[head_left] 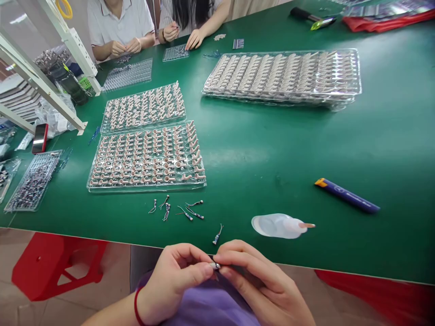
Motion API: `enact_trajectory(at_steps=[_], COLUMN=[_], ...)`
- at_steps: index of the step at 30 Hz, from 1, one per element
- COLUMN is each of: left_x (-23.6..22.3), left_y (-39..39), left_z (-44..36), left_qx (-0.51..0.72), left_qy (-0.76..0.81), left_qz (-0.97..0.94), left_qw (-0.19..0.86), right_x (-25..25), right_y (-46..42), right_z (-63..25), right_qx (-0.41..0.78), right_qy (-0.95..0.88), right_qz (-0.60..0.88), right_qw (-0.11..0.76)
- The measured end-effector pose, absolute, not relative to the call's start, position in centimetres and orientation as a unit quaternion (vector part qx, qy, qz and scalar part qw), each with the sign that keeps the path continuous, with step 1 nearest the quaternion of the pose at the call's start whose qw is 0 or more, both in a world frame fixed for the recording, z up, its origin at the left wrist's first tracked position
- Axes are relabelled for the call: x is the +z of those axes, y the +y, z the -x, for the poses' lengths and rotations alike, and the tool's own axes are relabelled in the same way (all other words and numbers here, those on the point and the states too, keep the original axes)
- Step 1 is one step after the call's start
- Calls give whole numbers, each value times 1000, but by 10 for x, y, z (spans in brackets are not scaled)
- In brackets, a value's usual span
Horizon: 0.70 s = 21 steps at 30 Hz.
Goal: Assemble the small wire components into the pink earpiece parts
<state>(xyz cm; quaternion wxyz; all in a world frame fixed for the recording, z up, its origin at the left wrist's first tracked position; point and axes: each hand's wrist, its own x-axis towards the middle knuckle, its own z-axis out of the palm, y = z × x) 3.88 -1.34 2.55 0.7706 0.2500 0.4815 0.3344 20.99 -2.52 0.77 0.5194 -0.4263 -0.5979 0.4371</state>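
My left hand (178, 278) pinches a small pale piece with a shiny tip and a dark band (215, 266) between thumb and forefinger, just off the table's near edge. On the other end of that piece, the fingertips of my right hand (260, 283) are closed too. Most of the piece is hidden by the fingers. Just beyond lies a small blue-and-white component with thin wires (216, 237). Several similar wired components (186, 213) are scattered farther left. To the right, a translucent squeeze bottle with a pinkish nozzle (277, 226) rests on its side.
Clear trays of pale stemmed shells (146, 156) stand left of centre; a stack of filled trays (282, 77) lies farther back. A blue cutter knife (346, 195) is at right. A phone (40, 138) lies far left. Two people work across the green table (258, 158).
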Motion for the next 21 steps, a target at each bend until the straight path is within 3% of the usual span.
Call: enact_trajectory(at_steps=[21], left_x=[27], left_y=[-12], left_z=[-39], left_qx=[324], left_qy=[471], left_qz=[-283], left_qw=[770], right_x=[5], right_y=[-27], right_z=[-209], right_qx=[418], right_qy=[-619], right_qz=[416], right_qw=[519])
